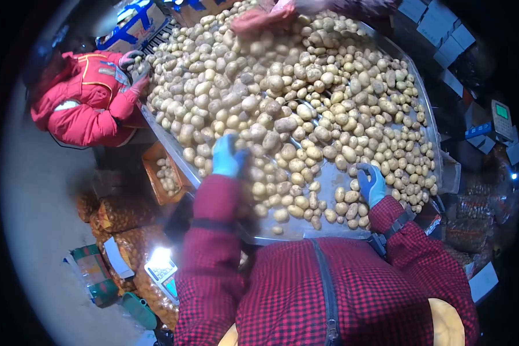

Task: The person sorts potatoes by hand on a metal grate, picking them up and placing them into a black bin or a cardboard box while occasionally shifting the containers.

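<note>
A heap of potatoes [282, 125] covers the metal table [333, 176] in front of me. My left hand [228, 157], in a blue glove, is over the near left part of the heap. It is smeared by motion, so its grip does not show. At the near right, my right hand [372, 183], also gloved in blue, rests beside several loose potatoes [346, 202]. Its fingers are loosely bent and apart from the thumb, and no potato shows in it.
A person in a red jacket [86, 95] handles potatoes at the left edge. Another person's pink-gloved hand [265, 18] reaches over the far side. An orange crate [155, 173] with potatoes, filled net bags [118, 213] and a scale [162, 271] stand left. Another scale [501, 120] is right.
</note>
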A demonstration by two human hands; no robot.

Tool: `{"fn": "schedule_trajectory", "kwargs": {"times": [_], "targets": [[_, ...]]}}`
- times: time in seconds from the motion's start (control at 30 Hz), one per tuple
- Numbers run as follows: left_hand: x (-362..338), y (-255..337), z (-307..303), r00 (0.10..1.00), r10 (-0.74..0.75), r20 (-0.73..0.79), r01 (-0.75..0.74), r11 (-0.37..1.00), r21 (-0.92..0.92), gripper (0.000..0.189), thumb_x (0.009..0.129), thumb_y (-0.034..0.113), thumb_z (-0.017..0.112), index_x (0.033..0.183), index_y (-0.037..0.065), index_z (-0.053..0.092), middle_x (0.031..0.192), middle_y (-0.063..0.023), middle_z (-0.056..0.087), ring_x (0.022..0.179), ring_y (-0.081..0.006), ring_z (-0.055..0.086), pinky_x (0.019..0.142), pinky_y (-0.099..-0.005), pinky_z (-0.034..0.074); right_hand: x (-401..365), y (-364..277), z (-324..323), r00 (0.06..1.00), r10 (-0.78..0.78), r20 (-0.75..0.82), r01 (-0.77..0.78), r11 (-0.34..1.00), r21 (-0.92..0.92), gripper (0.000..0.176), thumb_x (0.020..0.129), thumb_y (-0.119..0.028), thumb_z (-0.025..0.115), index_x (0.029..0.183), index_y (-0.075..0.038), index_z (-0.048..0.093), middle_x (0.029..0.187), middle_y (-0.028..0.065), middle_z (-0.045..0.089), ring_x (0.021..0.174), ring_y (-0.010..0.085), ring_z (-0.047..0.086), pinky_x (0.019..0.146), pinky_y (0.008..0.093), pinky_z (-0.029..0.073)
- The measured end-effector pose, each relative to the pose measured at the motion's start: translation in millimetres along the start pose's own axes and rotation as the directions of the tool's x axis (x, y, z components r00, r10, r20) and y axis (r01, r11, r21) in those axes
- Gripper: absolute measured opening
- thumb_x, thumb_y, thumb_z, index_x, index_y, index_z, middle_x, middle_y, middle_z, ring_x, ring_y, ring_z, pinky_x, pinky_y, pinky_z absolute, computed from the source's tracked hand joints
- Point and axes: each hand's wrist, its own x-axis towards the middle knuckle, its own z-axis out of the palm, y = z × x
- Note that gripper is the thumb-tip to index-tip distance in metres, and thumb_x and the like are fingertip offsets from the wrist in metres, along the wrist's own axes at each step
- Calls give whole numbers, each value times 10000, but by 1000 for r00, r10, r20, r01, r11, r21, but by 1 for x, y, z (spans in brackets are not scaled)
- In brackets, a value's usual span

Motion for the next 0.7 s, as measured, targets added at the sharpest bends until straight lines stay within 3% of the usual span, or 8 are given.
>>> {"fn": "schedule_trajectory", "kwargs": {"times": [0.1,0.2,0.23,0.27,0.37,0.47,0.63,0.7], "targets": [[-25,90,-25,907,-422,0,333,715,-615,367,928,149,651,1276,86,553,1133,-119,602,960,-235,637,789,-362,562,2,-1,-7,999,24,45,-25,999,33,179,897,-105,653,1066,-59,692,1007,98,673,930,209,664,825,335,540],[-48,83,-35,909,-367,198,309,274,-911,404,1014,318,558,1356,107,514,1194,-92,635,1024,-237,658,853,-369,580,2,-2,-9,996,25,91,-32,997,75,179,904,-96,648,1072,-56,693,1014,93,674,954,202,661,836,334,537],[-59,74,-36,896,-251,366,380,8,-925,451,1029,398,517,1380,117,501,1212,-91,651,1042,-256,662,889,-392,577,4,-4,-11,994,16,110,-25,996,85,178,907,-92,645,1074,-55,693,1015,91,674,961,199,659,840,335,537],[-71,74,-22,923,-276,266,330,217,-919,465,1018,410,534,1360,96,521,1207,-109,658,1047,-261,660,889,-393,578,4,-7,-12,988,73,139,-89,990,111,171,913,-76,633,1070,-44,690,1017,82,679,966,193,657,849,327,534],[-93,98,-11,718,-431,547,405,-380,-832,475,982,431,594,1199,9,625,1149,-182,666,1028,-326,652,773,-358,605,7,-2,-10,985,25,173,-60,977,203,164,921,-69,620,1067,-35,688,1027,80,683,970,189,656,864,319,529],[-116,105,17,813,-526,250,340,79,-937,431,991,383,591,1201,9,617,1124,-188,663,1003,-335,649,736,-339,605,7,0,-16,974,6,224,-55,976,211,163,930,-68,607,1068,-28,686,1041,82,687,977,178,651,878,309,523],[-127,129,10,654,-535,535,257,-509,-822,376,1016,330,550,1216,14,586,1118,-160,643,974,-308,651,704,-312,601,9,3,-16,967,15,254,-79,967,243,163,934,-75,607,1070,-26,683,1058,77,690,983,179,652,884,313,523],[-131,120,13,743,-492,454,332,-318,-888,381,1021,340,532,1230,23,556,1137,-153,604,1005,-280,634,730,-293,585,11,10,-14,966,3,257,-62,974,219,173,937,-83,608,1082,-25,681,1061,76,692,990,175,650,880,310,522]]}}
